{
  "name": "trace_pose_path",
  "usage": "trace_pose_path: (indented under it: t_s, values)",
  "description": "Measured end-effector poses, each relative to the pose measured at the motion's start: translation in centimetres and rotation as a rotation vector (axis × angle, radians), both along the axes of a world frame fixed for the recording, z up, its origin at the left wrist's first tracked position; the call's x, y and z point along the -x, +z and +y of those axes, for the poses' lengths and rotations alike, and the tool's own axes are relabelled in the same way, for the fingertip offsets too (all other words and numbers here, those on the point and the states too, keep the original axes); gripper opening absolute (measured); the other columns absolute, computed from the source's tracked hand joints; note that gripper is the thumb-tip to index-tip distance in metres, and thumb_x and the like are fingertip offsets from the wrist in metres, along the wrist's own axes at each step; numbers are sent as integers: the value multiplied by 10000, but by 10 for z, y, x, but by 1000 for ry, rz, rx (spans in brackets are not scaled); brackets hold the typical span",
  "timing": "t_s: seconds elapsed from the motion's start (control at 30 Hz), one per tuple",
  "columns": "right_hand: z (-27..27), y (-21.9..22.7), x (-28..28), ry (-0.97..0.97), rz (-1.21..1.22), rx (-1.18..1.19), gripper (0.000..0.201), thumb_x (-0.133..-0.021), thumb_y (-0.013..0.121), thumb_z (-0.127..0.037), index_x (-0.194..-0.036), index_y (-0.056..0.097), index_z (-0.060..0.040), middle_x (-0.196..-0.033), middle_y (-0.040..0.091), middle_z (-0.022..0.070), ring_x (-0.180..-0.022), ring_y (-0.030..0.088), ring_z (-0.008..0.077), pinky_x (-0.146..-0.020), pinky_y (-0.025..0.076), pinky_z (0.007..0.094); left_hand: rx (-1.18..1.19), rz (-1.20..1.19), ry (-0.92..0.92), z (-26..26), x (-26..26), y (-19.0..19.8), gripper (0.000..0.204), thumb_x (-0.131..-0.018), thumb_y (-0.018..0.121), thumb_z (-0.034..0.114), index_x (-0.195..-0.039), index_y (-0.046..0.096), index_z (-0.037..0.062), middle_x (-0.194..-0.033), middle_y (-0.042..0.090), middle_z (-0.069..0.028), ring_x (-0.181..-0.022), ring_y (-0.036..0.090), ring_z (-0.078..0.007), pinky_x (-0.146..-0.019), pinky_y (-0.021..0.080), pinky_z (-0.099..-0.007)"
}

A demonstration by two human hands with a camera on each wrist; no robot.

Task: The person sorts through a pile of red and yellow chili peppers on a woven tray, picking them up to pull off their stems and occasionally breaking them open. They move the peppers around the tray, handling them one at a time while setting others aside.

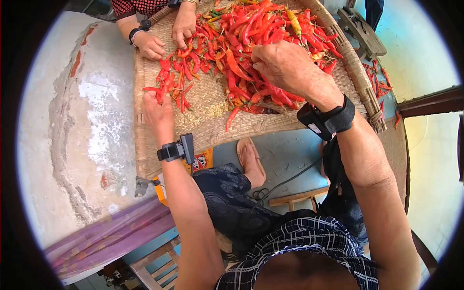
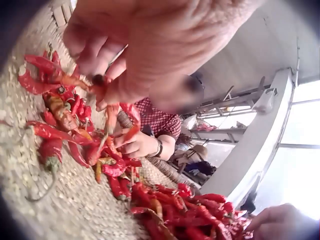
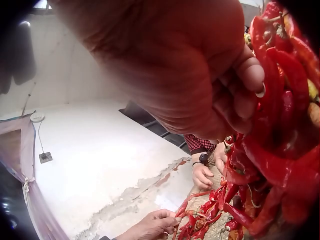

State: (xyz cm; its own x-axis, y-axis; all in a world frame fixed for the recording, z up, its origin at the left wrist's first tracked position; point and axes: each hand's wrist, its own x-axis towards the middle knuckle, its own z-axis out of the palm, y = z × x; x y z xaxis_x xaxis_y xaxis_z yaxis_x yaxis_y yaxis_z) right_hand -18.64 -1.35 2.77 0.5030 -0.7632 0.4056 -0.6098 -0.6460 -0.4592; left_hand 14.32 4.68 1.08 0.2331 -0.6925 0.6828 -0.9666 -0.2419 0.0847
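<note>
My left hand (image 1: 159, 116) is at the left side of a woven tray (image 1: 208, 137), pinching a red chili pepper (image 2: 65, 77) between thumb and fingers. Several loose red peppers (image 2: 50, 135) lie on the weave close under it. Over the near part of a large heap of red chili peppers (image 1: 237, 63), my right hand (image 1: 290, 67) hangs with its fingers curled. In the right wrist view its fingertips (image 3: 255, 80) come right up to the peppers; I cannot tell whether it holds one. A yellowish pepper (image 1: 293, 21) lies on top of the heap.
Across the tray, another person's two hands (image 1: 184, 24) are among the peppers at the far left. A worn wall (image 1: 96, 96) runs along the left side. To the right stand a wooden stool (image 1: 360, 31) and more red peppers (image 1: 379, 82). Pale seeds (image 1: 208, 112) are scattered on the weave.
</note>
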Motion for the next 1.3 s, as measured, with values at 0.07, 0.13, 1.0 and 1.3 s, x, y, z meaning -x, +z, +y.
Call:
trace_pose_path:
  t_s: [0.07, 0.13, 1.0, 1.3]
  values:
    - [-1, 0, -2, 3, 6, 5, 105, -794, 595, -107, -812, 608, -5, -726, 625, 219, -752, 641, 399, -637, 517, 481, -96, 228, -92, -2, 25, 11, 284, -838, 689, 277, -958, 624, 28, -795, 673, -127, -725, 652, -219, -672, 504, -341]
    - [-2, -2, -5, -7, 49, 17, 108, -795, 593, -106, -808, 608, -1, -719, 628, 219, -742, 647, 395, -632, 522, 478, -305, 557, -301, -8, 50, 6, 348, -839, 695, 327, -984, 615, 21, -825, 673, -140, -739, 653, -233, -683, 507, -347]
    - [2, -2, -6, 20, 46, 34, 99, -813, 598, -126, -799, 593, -28, -653, 629, 179, -648, 656, 355, -557, 522, 446, -181, 673, -312, -11, 30, -10, 321, -867, 650, 169, -1145, 574, 27, -931, 644, -97, -769, 601, -164, -724, 504, -311]
    - [6, 0, -5, 23, 104, 40, 91, -792, 606, -112, -822, 573, -32, -659, 632, 166, -635, 658, 350, -542, 524, 436, -595, 254, -231, -43, 115, -16, 271, -807, 696, 301, -837, 684, 32, -821, 658, -115, -739, 639, -177, -675, 478, -311]
